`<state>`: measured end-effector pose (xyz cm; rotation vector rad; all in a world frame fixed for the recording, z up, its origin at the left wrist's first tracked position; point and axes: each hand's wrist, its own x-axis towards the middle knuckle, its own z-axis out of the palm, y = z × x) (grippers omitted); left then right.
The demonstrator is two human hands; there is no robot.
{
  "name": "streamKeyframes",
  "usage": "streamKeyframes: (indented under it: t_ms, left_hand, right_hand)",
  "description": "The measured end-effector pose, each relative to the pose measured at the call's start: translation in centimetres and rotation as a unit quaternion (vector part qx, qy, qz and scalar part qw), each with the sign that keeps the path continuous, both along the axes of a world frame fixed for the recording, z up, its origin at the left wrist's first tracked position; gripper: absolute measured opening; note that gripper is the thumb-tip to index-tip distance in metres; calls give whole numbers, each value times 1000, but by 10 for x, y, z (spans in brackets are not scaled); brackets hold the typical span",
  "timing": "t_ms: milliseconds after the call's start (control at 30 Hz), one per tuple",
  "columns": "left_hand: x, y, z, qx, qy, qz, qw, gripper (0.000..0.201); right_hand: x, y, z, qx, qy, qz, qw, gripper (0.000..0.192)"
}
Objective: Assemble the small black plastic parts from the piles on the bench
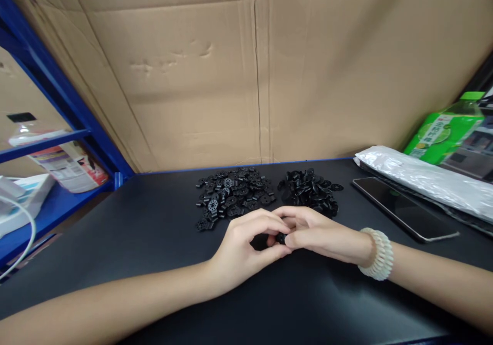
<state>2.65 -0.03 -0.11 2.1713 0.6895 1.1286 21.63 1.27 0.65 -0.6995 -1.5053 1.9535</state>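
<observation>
Both of my hands meet over the middle of the black tabletop [154, 242]. Between their fingertips is a small black plastic part [281, 238], mostly covered by the fingers. My left hand [250, 242] pinches it from the left with thumb and fingers. From the right, my right hand [318, 234] presses its thumb against the same part, fingers curled behind. Just beyond the left hand lies a pile of black round parts with holes and short tabs [234, 193]. A second pile of smaller, smooth-looking black pieces [310, 191] sits behind the right hand.
To the right lie a smartphone [400, 206] and a silvery plastic package [427, 180], with a green-labelled bottle [442, 129] behind. Cardboard [192, 78] walls off the back. At left stands a blue metal shelf [57, 85] holding another bottle [69, 165] and a white cable [31, 227].
</observation>
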Motion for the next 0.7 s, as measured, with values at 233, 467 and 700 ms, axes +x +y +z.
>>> streamKeyframes:
  t_ms: [233,467,700]
  left_hand:
    - [-1,1,-4,-107,-46,-10,993,15]
    - [0,2,-3,-133,-34,-11,991,15]
    - [4,0,-2,-137,-28,-6,990,12]
  right_hand:
    - [1,6,-1,-43,29,59,997,25]
    - [-2,4,1,-41,-3,44,998,28]
    - [-5,2,-1,-49,-24,16,998,32]
